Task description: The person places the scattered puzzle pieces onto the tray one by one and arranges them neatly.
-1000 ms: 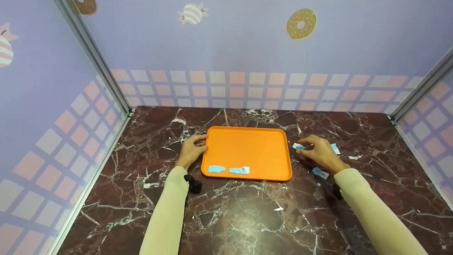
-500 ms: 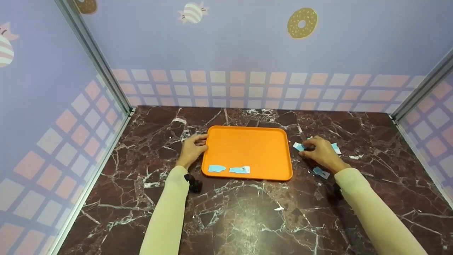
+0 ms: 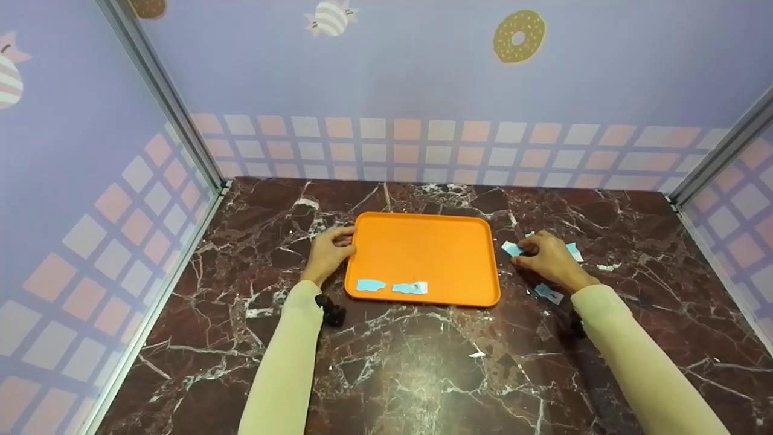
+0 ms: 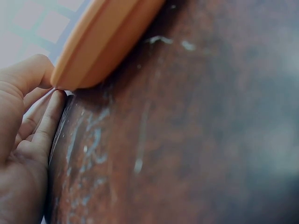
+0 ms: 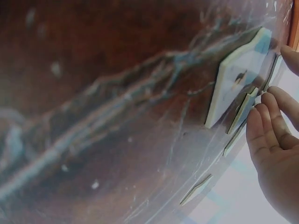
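Note:
An orange tray lies on the table, with two flat light blue puzzle pieces near its front rim. My left hand holds the tray's left rim; in the left wrist view the thumb touches the rim and a finger lies low beside the table. To the right of the tray my right hand pinches a blue-and-white puzzle piece at table level. A second puzzle piece lies in front of this hand, and another behind it, partly hidden by the knuckles.
The dark red marbled table ends at a purple patterned back wall and side walls. A small white scrap lies in front of the tray. In the right wrist view several thin pieces lie near the fingers.
My right hand has shifted slightly to the right, and the piece at its fingertips has turned a little. The left hand stays at the tray's rim.

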A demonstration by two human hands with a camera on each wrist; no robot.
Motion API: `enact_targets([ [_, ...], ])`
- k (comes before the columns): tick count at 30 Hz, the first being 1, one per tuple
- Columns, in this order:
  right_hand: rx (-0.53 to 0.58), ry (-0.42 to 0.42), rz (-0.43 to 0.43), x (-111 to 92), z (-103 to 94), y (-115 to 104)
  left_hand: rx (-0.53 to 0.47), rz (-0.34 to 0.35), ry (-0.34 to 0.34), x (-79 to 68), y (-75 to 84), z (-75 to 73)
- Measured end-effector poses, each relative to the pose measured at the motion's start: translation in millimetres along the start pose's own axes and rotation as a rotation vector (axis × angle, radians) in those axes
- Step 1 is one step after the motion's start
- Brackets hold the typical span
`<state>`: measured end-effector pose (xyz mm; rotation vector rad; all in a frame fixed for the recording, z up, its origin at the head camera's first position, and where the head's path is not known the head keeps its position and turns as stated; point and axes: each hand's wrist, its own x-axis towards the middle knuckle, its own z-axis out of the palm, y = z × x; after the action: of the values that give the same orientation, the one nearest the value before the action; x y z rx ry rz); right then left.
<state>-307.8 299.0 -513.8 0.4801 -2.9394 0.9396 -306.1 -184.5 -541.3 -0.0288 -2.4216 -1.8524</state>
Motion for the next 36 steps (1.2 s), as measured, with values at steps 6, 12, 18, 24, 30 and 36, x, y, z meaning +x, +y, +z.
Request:
enact_targets([
  [6,-0.003,-0.002,0.040,1.4,0.8,-2.2,-0.017,-0.003,0.003,0.2,-1.0,-0.9],
  [12,0.004,0.014,0.034,1.6,0.8,-2.6,-0.018,-0.006,0.008,1.4,0.0,-0.1],
  [18,0.005,0.015,0.033,0.9,1.5,-1.7,-0.027,0.003,0.000,0.8,-0.8,-0.5],
  [24,0.014,0.016,0.027,0.0,1.8,0.9,-0.022,0.016,0.005,1.3,-0.2,0.6],
  [30,0.047,0.021,0.055,-0.7,-0.8,3.4,-0.019,-0.011,0.001,1.0,1.0,-0.4],
  [36,0.081,0.011,0.070,-3.4,-1.6,3.4,-0.002,-0.014,-0.007,0.0,1.5,-0.5],
])
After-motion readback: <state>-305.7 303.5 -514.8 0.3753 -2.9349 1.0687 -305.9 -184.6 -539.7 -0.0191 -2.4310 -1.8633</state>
